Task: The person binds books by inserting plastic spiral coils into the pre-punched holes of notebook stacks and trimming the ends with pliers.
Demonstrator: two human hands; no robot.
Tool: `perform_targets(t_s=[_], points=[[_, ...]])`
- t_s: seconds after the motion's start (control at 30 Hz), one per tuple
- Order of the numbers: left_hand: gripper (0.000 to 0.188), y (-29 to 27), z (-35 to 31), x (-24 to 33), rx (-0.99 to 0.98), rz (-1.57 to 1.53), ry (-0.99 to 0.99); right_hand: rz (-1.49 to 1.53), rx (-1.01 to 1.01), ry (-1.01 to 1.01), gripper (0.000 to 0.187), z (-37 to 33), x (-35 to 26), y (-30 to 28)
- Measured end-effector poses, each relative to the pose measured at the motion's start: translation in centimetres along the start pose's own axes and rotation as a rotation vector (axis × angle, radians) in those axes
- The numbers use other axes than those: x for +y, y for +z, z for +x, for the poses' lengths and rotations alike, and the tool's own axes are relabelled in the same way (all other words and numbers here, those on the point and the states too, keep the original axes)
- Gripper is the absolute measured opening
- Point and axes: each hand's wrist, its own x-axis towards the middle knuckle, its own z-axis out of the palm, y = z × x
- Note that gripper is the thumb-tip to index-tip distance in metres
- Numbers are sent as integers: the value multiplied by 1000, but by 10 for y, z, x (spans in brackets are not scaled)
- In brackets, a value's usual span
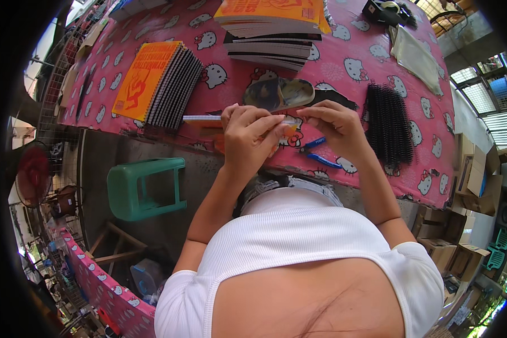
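The left grip [247,132] clasps an orange-covered book [203,118], best kept steady for close fingertip work; the right grip [337,124] curls beside its end, any hold impossible to tell, blue-handled cutters [325,161] just below.

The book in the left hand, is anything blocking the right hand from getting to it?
Nothing visible does: the right hand has its fingertips close by the right end of the book that the left hand holds. The blue-handled pliers lie nearer the person's body, not between.
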Motion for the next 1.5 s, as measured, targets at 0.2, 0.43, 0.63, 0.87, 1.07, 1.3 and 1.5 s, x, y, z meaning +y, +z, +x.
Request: perform_targets(t_s=[0.2,0.43,0.63,0.87,1.07,1.3,1.5], points=[[20,-1,-3,7,21,19,-15,-98,-55,-18,19,6,-5,-6],[20,-4,-15,12,58,13,-26,-43,-333,44,13,14,-9,-8],[19,0,-12,11,92,48,-38,-104,-148,-99,11,7,-7,1],[23,-1,-10,3,46,57,-53,-159,1,-16,9,7,-21,12],[23,-8,-9,8,-1,148,-59,-353,-38,-73,20,2,-20,13],[21,-7,-7,8,25,129,-68,-396,-90,4,23,11,-31,11],[22,-6,-6,19,67,52,-115,-336,-17,-150,22,12,-22,7]])
